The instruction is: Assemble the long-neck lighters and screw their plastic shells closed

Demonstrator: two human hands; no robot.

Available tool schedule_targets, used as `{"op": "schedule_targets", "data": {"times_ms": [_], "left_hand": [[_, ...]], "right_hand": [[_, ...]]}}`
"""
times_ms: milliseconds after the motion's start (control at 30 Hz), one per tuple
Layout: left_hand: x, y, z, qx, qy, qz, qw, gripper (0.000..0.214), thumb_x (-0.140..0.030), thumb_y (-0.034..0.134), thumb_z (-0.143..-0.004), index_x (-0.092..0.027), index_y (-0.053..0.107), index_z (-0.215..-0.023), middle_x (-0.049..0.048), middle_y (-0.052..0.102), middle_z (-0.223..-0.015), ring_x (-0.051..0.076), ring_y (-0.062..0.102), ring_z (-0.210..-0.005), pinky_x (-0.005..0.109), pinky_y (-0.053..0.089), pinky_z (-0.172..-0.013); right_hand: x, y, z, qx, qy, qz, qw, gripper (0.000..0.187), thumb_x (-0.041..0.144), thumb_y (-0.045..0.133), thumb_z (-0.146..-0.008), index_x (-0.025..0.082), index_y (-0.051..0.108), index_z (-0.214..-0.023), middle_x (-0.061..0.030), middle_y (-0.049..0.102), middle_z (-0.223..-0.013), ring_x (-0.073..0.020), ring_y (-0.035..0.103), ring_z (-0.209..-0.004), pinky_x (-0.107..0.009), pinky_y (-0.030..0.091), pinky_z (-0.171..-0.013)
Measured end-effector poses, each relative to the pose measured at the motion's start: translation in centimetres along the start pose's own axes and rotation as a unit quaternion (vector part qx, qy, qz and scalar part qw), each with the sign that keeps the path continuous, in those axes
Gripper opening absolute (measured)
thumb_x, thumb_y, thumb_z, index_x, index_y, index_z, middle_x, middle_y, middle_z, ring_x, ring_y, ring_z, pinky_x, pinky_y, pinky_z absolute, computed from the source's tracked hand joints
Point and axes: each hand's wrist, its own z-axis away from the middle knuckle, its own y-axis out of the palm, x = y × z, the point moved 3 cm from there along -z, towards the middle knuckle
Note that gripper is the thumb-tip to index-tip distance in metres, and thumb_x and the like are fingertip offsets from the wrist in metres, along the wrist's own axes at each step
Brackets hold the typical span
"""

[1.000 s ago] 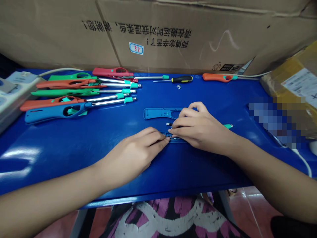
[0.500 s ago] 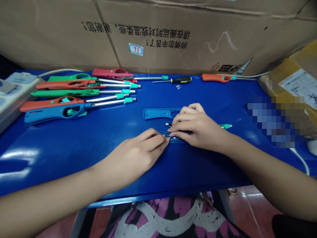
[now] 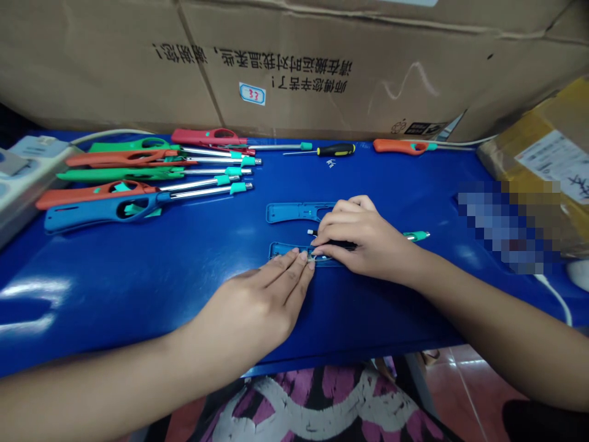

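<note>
Two blue lighter shell halves lie on the blue table [image 3: 138, 276]: one [image 3: 294, 212] further back, one [image 3: 288, 250] nearer me. My left hand [image 3: 262, 301] lies flat with its fingers stretched out, fingertips touching the nearer shell. My right hand [image 3: 363, 239] is curled over a thin metal tube with a teal tip [image 3: 416, 235], pressing it down onto the nearer shell; its fingertips meet those of my left hand.
Several assembled long lighters [image 3: 138, 178] in red, green, orange and blue lie at the back left. A black-and-yellow screwdriver [image 3: 335, 149] and an orange lighter [image 3: 405, 146] lie at the back. Cardboard boxes [image 3: 322, 61] wall the rear; a power strip [image 3: 23, 172] sits left, a parcel [image 3: 543, 159] right.
My left hand has flattened and slid back toward me, uncovering the left end of the nearer shell. My right hand has hardly moved.
</note>
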Motion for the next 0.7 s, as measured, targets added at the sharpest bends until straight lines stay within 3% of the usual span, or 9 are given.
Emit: {"op": "schedule_targets", "data": {"times_ms": [233,367,533,700], "left_hand": [[0.1,0.2,0.1,0.013,0.001,0.014,1.000,0.042,0.000,0.042,-0.091,0.000,0.065,-0.127,0.0205,0.068,-0.129,0.030,0.069,-0.117,0.038,0.063,-0.094],[1.0,0.7,0.5,-0.033,-0.025,0.093,0.995,0.036,-0.006,0.045,-0.096,-0.003,0.064,-0.127,0.0173,0.072,-0.125,0.027,0.072,-0.113,0.038,0.063,-0.095],[2.6,1.2,0.5,-0.065,-0.119,0.199,0.971,0.028,-0.012,0.054,-0.097,-0.013,0.065,-0.122,0.0069,0.077,-0.112,0.020,0.075,-0.099,0.032,0.064,-0.084],[4.0,0.1,-0.4,-0.120,-0.143,0.217,0.958,0.023,-0.013,0.061,-0.095,-0.014,0.068,-0.117,0.0077,0.076,-0.111,0.019,0.071,-0.104,0.034,0.059,-0.096]], "right_hand": [[-0.2,0.0,0.0,0.000,-0.001,-0.015,1.000,0.011,0.032,0.067,-0.095,0.023,0.072,-0.092,-0.0002,0.075,-0.095,-0.0176,0.061,-0.093,-0.039,0.028,-0.092],[-0.2,0.1,0.0,0.006,0.013,-0.021,1.000,0.011,0.028,0.065,-0.096,0.023,0.072,-0.089,0.0003,0.075,-0.095,-0.0174,0.060,-0.093,-0.038,0.028,-0.090],[0.3,-0.2,0.0,0.009,0.003,-0.002,1.000,0.014,0.028,0.062,-0.099,0.023,0.072,-0.091,-0.0002,0.075,-0.095,-0.0178,0.059,-0.092,-0.040,0.028,-0.092],[0.5,-2.4,0.2,-0.032,-0.021,0.024,0.999,0.021,0.028,0.053,-0.102,0.022,0.073,-0.100,-0.0054,0.070,-0.103,-0.0189,0.059,-0.095,-0.037,0.036,-0.084]]}}
